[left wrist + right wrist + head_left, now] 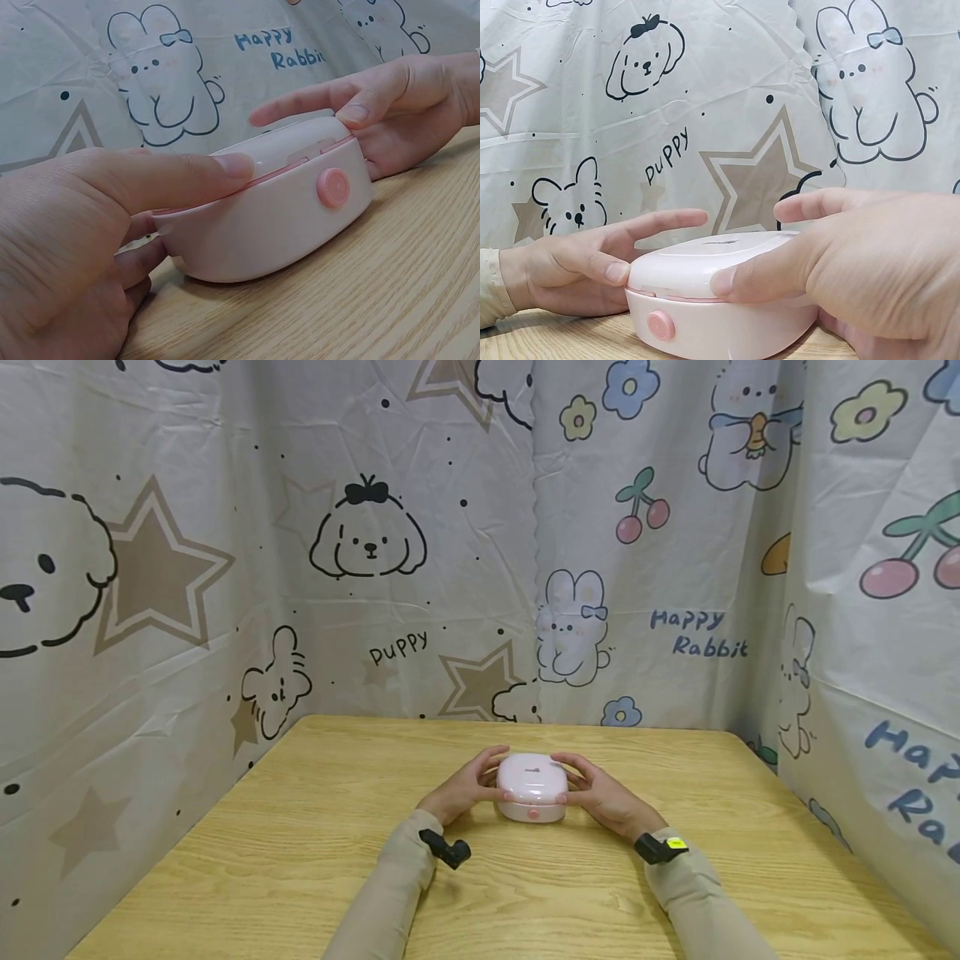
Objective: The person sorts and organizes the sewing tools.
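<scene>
Lettering on pink case point(532, 787) illegible

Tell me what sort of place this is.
Probably a makeshift recording booth, not a lived-in room: cartoon-printed sheets of puppies and rabbits wall off a wooden table on three sides, and both hands hold a small pink case, each wrist wearing a camera.

- Head view looked forward and down from above at the wooden table point(300, 827), some way off.
- Left wrist view sat low and close, facing right across the pink case point(277, 217).
- Right wrist view faced left, equally close; both shared the case.
</scene>
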The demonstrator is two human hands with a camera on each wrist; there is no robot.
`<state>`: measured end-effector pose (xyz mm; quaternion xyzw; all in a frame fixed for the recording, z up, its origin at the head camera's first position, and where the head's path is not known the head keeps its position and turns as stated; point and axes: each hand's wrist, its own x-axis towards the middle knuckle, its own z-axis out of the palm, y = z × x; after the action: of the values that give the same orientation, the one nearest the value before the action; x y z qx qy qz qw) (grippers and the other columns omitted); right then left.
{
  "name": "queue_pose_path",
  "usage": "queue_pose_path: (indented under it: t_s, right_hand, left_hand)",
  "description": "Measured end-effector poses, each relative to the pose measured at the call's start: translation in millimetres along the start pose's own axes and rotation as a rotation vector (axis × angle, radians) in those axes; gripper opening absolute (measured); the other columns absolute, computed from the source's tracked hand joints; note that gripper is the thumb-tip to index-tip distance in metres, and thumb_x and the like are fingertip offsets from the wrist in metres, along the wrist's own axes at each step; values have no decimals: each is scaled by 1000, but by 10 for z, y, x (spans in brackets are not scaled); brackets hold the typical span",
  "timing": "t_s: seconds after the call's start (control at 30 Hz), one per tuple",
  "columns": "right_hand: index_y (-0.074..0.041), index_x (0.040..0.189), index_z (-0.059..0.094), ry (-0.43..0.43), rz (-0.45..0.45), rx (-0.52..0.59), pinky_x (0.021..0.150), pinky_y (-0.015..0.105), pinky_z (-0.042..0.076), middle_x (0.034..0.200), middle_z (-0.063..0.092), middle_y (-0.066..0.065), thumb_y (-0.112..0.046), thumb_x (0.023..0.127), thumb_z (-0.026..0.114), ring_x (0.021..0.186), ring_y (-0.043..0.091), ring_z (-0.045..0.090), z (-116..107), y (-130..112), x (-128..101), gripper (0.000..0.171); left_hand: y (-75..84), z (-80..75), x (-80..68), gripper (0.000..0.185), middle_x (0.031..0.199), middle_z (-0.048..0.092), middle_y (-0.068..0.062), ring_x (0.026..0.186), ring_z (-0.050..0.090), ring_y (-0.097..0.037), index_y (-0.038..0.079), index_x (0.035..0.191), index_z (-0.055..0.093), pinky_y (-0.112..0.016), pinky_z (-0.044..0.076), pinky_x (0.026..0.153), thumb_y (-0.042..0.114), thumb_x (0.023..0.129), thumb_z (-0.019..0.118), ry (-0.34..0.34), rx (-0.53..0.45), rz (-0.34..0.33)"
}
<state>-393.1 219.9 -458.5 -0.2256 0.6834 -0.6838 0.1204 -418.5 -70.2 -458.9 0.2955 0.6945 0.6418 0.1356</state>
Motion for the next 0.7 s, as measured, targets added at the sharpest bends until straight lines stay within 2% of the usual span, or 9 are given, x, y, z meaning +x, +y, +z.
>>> queue_pose_path:
  t_s: [0.1,0.2,0.4,0.5,0.57,0.7]
  right_hand:
    - [0,156,34,5,6,-5,118,46,27,167,15,21,8,91,73,152,40,19,4,0,1,75]
    - [-1,155,35,17,15,-6,119,50,24,167,17,21,9,91,73,152,40,20,7,-3,6,75]
    - [0,154,36,32,26,-20,119,52,25,166,20,19,9,90,74,153,41,18,2,-11,28,75]
    - [-5,156,37,41,48,-23,119,52,26,167,19,17,3,90,77,153,40,17,-14,-32,31,78]
    - [-8,158,35,58,69,-2,118,51,31,168,18,17,0,91,78,152,39,21,-30,-68,24,80]
    - [-7,161,29,89,62,14,116,54,34,166,18,22,-4,100,67,149,42,26,-74,-202,12,72]
  left_hand:
    - [0,-6,-5,85,165,29,-18,151,29,-36,11,163,30,-48,30,119,-1,92,76,7,0,-15]
    - [-7,-9,-6,85,164,29,-18,151,29,-36,12,162,30,-49,30,119,0,92,77,11,1,-22]
    - [17,-1,-17,87,164,31,-17,150,29,-37,13,163,29,-51,29,119,4,91,78,28,26,-33]
    - [51,3,-23,91,164,31,-17,150,29,-37,14,164,27,-54,27,120,5,90,80,32,40,-40]
    - [66,3,-18,93,165,28,-19,150,28,-38,16,164,27,-55,26,120,6,89,81,34,43,-46]
    - [156,4,-12,93,167,22,-20,151,26,-41,23,164,29,-55,25,120,12,89,82,59,95,-48]
